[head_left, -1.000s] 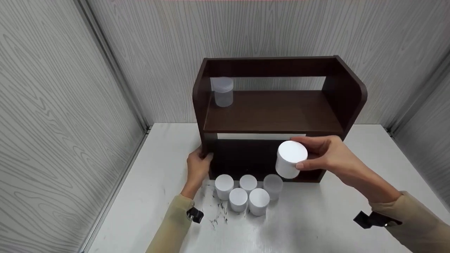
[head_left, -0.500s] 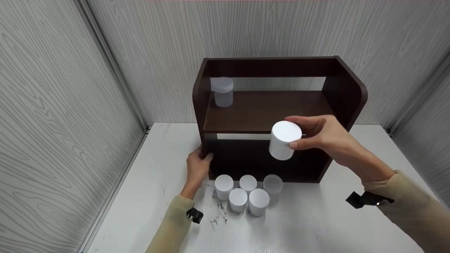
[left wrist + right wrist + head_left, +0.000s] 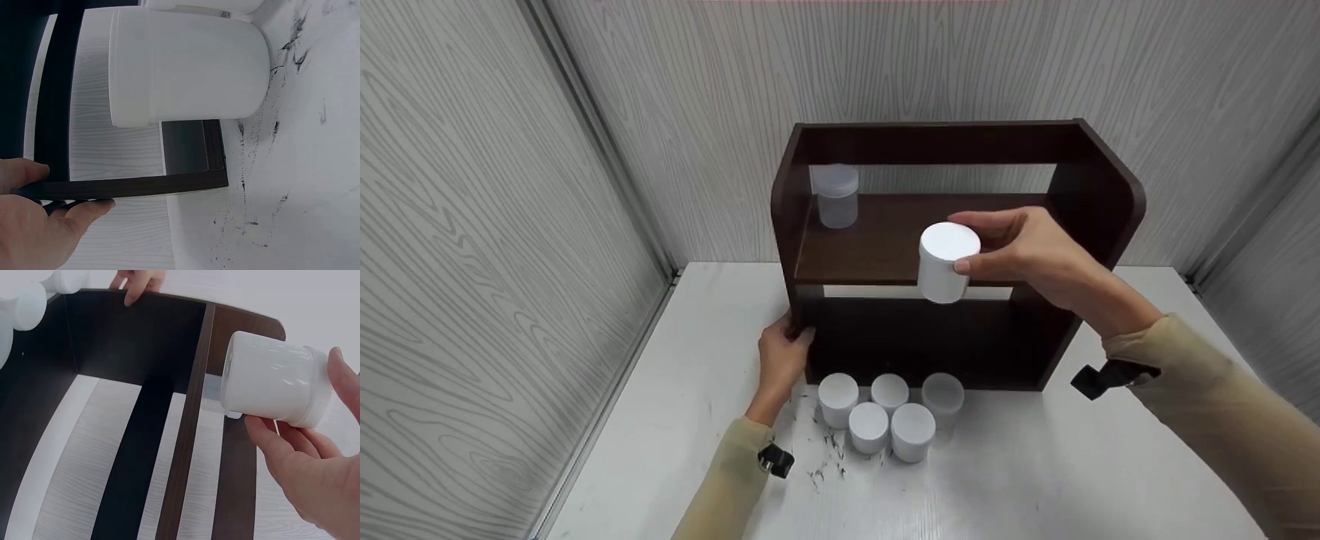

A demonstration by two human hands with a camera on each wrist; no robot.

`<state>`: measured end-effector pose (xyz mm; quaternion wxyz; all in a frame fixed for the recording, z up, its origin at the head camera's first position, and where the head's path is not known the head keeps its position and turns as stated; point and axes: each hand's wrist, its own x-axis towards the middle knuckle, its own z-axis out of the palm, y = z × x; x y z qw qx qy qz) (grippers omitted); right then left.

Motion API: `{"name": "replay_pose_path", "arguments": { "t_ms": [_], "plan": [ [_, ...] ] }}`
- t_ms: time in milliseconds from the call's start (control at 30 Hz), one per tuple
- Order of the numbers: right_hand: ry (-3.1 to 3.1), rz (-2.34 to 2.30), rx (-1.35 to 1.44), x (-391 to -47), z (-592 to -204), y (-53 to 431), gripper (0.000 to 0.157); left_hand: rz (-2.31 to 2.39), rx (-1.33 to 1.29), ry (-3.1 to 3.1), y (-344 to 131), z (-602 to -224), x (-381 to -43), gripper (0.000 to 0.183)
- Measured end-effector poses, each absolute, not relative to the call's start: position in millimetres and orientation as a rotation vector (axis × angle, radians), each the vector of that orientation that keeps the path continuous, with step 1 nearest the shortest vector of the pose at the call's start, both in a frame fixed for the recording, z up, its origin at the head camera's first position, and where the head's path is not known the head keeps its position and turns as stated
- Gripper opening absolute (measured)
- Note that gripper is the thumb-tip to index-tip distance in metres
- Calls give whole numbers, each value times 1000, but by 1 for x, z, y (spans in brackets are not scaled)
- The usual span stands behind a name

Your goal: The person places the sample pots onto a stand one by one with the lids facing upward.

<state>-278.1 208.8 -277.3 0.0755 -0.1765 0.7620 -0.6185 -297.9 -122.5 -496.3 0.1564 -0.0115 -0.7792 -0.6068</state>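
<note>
Right hand (image 3: pixel 1039 251) pinches jar (image 3: pixel 941 270), roughly upright, near side of upper shelf (image 3: pixel 870 251); left hand (image 3: pixel 781 356) grips rack (image 3: pixel 915 337) at left.

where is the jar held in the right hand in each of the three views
Head: the held jar is right of centre, seen against the dark shelf.
Left wrist: not in it; the large jar there is another.
Right wrist: the held jar, right of centre, a little above the middle.
Shared landmark: the left hand, gripping the shelf's side.
</note>
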Motion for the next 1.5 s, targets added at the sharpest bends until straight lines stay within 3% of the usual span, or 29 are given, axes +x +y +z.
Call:
{"name": "replay_pose_path", "arguments": {
  "t_ms": [367, 600, 1500],
  "plan": [
    [2375, -1817, -469, -314, -273, 199, 66, -1729, -78, -2217, -123, -496, -299, 35],
    [2347, -1840, -443, -332, -270, 190, 69, -1784, -75, -2233, -121, -495, -297, 49],
    [2335, -1833, -333, -383, -260, 162, 68, -1763, -40, -2234, -122, -495, -294, 40]
  ]
}}
